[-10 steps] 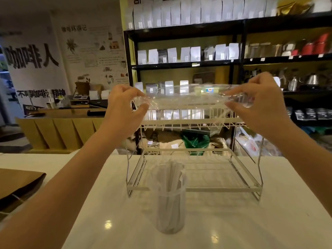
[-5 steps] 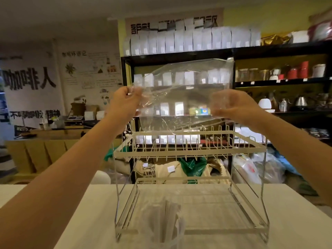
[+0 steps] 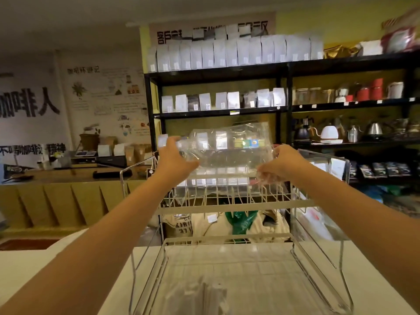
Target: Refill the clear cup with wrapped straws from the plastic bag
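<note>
Hands (image 3: 175, 160) gripping clear, crumpled plastic bag (image 3: 229, 146)

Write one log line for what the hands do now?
hands: left, right grip plastic bag | place: above wire rack | straws: in cup below

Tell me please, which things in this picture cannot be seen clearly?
- Clear cup, head view: cut off by the bottom edge and blurred; straw count unreadable.
- Plastic bag: transparent, so whether any straws remain inside is unclear.
- Right hand fingers: partly veiled by bag film.
- Left hand: blurred by motion.
</note>
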